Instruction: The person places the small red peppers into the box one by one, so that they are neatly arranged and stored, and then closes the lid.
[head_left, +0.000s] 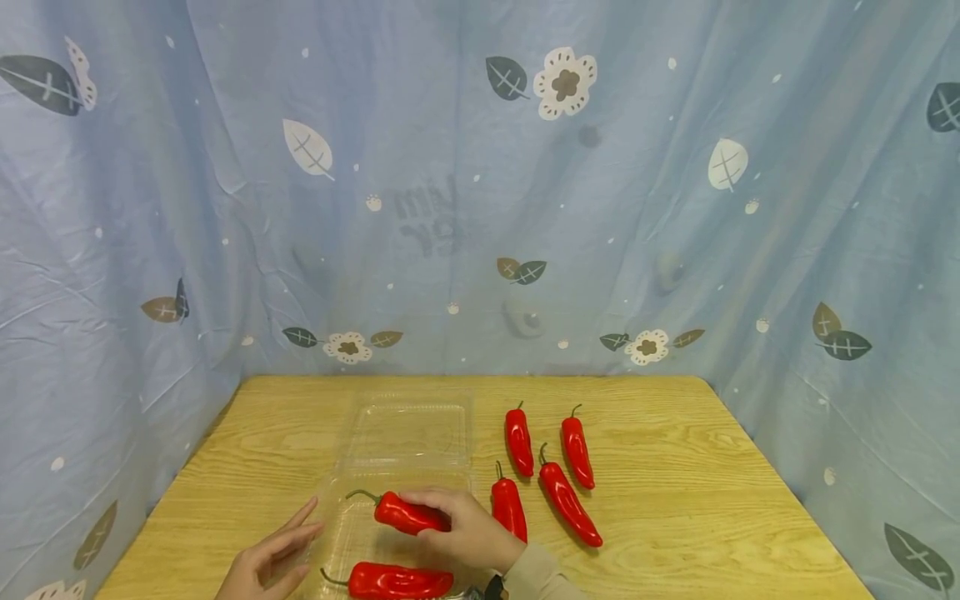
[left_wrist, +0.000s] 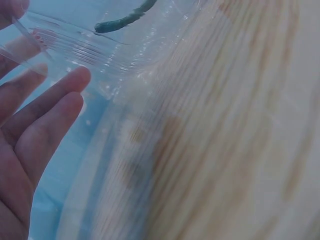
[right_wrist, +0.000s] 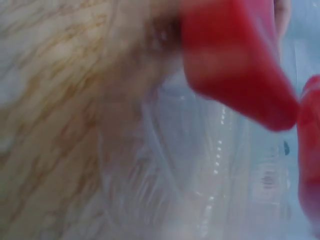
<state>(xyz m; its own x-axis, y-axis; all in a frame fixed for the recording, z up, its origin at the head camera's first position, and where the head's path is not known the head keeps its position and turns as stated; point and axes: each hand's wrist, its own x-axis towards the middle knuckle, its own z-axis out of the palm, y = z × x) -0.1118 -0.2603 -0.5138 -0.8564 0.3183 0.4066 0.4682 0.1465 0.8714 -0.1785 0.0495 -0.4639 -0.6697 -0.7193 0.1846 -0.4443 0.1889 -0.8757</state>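
A clear plastic box (head_left: pixel 341 525) lies with its lid (head_left: pixel 412 429) laid back. My right hand (head_left: pixel 468 529) holds a red chili pepper (head_left: pixel 401 512) over the box, its green stem pointing left; the right wrist view shows this pepper (right_wrist: pixel 235 65) large and blurred. Another red chili pepper (head_left: pixel 393 581) lies in the near part of the box. At the box's left side is my left hand (head_left: pixel 273 554), its fingers apart. In the left wrist view the fingers lie by the plastic wall (left_wrist: pixel 95 52); whether they touch it I cannot tell. A green stem (left_wrist: pixel 125 21) shows through the plastic.
Several more red chili peppers lie right of the box on the wooden table (head_left: pixel 675 483), one (head_left: pixel 510 504) close to my right hand and another (head_left: pixel 572 504) slanting beyond it. A blue patterned curtain (head_left: pixel 465 208) surrounds the table's back and sides.
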